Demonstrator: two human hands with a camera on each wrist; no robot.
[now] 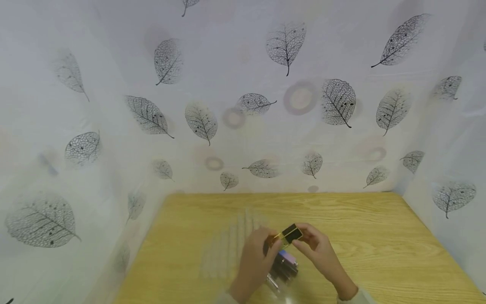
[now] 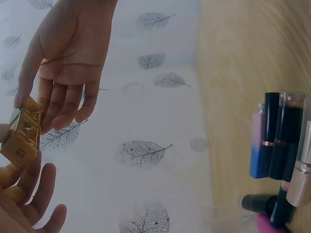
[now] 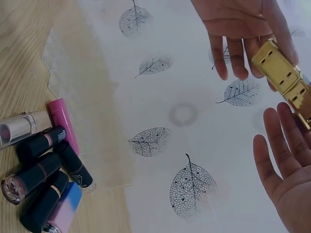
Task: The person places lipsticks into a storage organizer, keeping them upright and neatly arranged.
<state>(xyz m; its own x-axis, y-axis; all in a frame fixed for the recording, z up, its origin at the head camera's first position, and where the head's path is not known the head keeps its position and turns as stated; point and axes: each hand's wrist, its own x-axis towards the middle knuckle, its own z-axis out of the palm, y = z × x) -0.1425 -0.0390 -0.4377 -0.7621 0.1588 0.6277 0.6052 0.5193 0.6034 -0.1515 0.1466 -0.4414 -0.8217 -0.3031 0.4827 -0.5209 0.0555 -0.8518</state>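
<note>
Both hands point(image 1: 252, 258) point(image 1: 322, 255), gold case point(image 1: 291, 234) pinched between them, lipsticks point(image 3: 40, 167) below

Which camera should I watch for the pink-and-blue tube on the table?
The left wrist view: the pink-and-blue tube shows clearly there, with both ends well inside the frame. The right wrist view shows it too, but its pink end sits close to the bottom edge. The head view shows it small, beside the left hand.

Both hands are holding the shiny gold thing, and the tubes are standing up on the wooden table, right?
Not quite: the right wrist view shows the tubes lying down on the wooden table. The left hand and right hand do hold the shiny gold thing.
</note>
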